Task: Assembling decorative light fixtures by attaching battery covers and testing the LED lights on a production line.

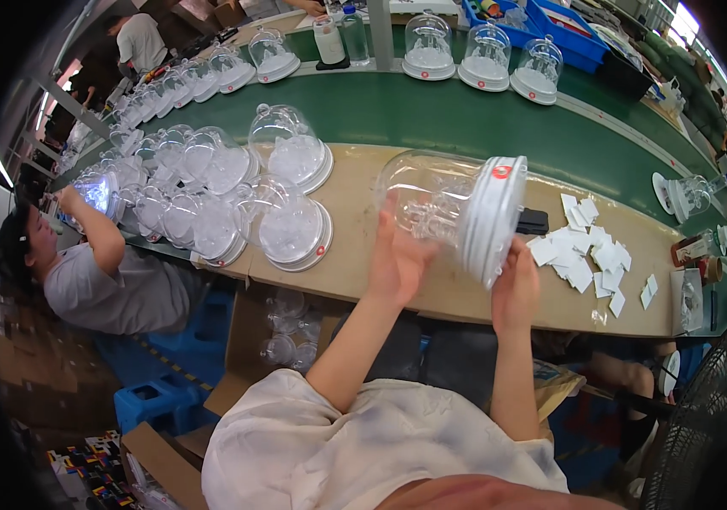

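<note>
A clear dome with a white round base [493, 223] is tipped on its side in front of me, with a clear figure inside and a red sticker on the base rim. My left hand [399, 263] supports the dome side from below, thumb raised along it. My right hand [515, 285] is closed at the base's lower edge; some of its fingers are hidden. Right behind the base shows a black block [533, 223]; whether it touches the base I cannot tell. Small white square cards [574, 255] lie scattered on the brown tabletop [465, 293] to the right.
Several similar domes [291, 229] crowd the left, with more [487, 64] beyond the green conveyor [363, 110]. A seated co-worker [117, 280] holds a lit item at left. Blue bins [563, 34] stand at the far right. Below the bench sits an open carton [249, 340].
</note>
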{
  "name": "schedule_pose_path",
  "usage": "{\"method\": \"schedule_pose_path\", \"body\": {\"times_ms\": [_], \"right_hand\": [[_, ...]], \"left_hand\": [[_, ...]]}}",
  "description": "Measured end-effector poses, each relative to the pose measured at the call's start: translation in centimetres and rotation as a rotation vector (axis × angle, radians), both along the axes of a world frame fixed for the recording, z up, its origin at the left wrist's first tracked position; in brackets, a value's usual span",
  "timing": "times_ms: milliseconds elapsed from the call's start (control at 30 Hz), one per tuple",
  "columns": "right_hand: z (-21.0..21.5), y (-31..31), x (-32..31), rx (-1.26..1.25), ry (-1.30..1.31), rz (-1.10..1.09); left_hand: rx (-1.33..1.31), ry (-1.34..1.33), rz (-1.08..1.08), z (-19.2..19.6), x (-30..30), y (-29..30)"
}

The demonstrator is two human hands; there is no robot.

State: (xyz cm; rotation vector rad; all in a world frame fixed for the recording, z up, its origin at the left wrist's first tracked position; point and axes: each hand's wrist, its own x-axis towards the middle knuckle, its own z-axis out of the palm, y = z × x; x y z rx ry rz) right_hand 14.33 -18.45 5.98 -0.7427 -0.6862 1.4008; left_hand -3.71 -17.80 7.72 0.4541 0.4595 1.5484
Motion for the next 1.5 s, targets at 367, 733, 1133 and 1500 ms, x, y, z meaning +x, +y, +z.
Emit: {"method": "schedule_pose_path", "body": {"times_ms": [367, 733, 1133, 1500], "right_hand": [[-7.0, -1.6, 1.5, 0.086, -0.484, -0.067], [-6.9, -1.7, 2.1, 0.035, -0.414, -0.034], [-6.8, -1.5, 1.8, 0.042, -0.409, 0.002], [-7.0, -1.6, 2.1, 0.057, -0.472, -0.073]], "left_hand": [[0.247, 1.310, 0.856, 1.1, -0.7, 18.0], [0.328, 1.557, 0.783, -1.3, -4.2, 29.4], [0.197, 1.633, 0.866, -6.8, -1.5, 21.2], [0.290, 1.233, -0.144, -5.2, 6.4, 1.0]]}}
